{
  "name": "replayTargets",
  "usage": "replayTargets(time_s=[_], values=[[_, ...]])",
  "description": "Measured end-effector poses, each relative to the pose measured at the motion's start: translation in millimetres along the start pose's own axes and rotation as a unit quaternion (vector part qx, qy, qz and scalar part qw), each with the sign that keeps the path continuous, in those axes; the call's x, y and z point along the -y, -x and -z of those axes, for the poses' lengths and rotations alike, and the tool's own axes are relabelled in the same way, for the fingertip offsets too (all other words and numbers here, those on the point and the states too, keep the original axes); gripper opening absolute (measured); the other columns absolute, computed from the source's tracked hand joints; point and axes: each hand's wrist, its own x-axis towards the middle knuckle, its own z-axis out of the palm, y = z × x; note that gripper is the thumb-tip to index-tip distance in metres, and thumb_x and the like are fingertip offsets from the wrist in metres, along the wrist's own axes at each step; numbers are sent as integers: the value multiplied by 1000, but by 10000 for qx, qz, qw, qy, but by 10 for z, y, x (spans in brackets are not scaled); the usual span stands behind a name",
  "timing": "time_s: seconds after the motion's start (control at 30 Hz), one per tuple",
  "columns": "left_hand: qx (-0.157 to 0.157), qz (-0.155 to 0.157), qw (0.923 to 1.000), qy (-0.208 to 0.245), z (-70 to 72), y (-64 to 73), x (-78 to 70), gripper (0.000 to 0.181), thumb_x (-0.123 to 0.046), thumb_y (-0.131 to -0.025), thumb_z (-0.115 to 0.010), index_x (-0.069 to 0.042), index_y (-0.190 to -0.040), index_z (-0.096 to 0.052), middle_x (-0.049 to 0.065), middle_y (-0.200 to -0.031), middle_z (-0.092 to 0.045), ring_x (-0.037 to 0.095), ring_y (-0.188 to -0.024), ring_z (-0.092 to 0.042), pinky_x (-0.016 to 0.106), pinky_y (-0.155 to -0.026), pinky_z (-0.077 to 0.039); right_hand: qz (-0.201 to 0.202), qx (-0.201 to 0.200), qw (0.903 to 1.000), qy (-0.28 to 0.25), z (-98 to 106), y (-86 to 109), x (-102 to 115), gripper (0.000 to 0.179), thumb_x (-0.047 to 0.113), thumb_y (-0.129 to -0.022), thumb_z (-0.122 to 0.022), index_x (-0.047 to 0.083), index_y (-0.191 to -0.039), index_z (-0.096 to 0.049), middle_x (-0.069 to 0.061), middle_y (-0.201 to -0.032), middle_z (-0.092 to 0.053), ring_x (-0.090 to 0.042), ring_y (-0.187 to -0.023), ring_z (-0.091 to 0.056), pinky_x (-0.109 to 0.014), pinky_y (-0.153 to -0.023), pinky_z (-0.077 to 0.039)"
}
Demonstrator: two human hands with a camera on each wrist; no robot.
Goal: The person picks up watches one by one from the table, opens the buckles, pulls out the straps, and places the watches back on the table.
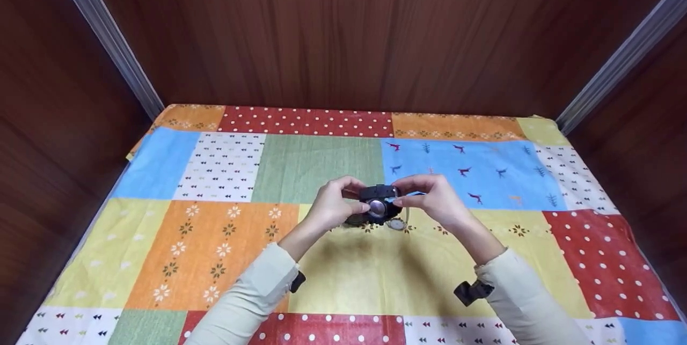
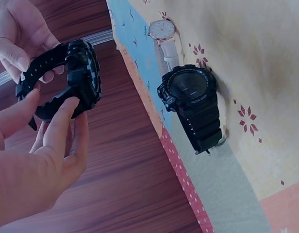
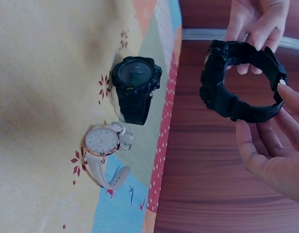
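"Holding what, and with which hand?"

"Gripping one black watch (image 1: pixel 378 207) with both: pinched on one side by the left hand (image 1: pixel 334 203), on the other by the right hand (image 1: pixel 437 201). Raised off the patchwork cloth (image 1: pixel 343 286), squarely between the two."

"Closer to which?"

"To neither; touching both. Reaching in from the left, on the stretch of strap (image 2: pixel 46 60) beside the case (image 2: pixel 87 75); from the right, on the opposite stretch and, judging by the right wrist view, up by the buckle end (image 3: pixel 279 73)."

"And lying along which line?"

"Curving into a loop, with the long axis seemingly running from the case, low and toward the cloth, up to the buckle end, so crosswise to the line from hand to hand. Cannot tell whether buckled."

"Mattering most for any further handling?"

"Probably that crosswise set, with the buckle end within easy reach from either side."

"And resting underneath?"

"Resting on the cloth, apart from both hands: another black watch (image 2: pixel 189 87), more toward the left, and a white-strapped watch (image 3: pixel 102 141), more toward the right."
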Motion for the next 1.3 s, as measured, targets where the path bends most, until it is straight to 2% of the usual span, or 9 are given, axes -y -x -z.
replayTargets(time_s=[0.13,0.5,0.8,1.3], values=[[123,-113,9998,-130,2,-5,-54,35,-6,-75,-73,-1,-107,-60,12,-98,-65,23,-91,-61,32,-81,-48,24,-25,10000,-40,4,1,-6,30,8,-74,-73,0,-103,-68,-11,-95,-67,-21,-94,-58,-33,-83,-43],[293,-408,9942,-956,-13,4,-150,39,-16,-78,-72,-9,-114,-59,9,-102,-64,24,-95,-59,39,-87,-43,163,5,9998,77,-25,0,-1,27,5,-74,-73,0,-100,-69,-10,-90,-67,-20,-89,-59,-30,-79,-46],[269,-608,9829,-1718,-55,25,-165,36,-21,-80,-71,-14,-114,-62,4,-101,-65,20,-98,-53,38,-86,-39,213,169,9996,-1,-68,14,-6,27,1,-75,-72,-3,-101,-67,-14,-91,-66,-22,-88,-59,-27,-75,-49],[119,-627,9820,-1780,-63,38,-137,24,-20,-79,-71,-15,-103,-67,2,-93,-63,18,-92,-53,35,-81,-40,314,290,9990,-102,-72,30,2,26,4,-75,-73,-2,-99,-68,-13,-89,-66,-20,-83,-61,-28,-74,-51]])
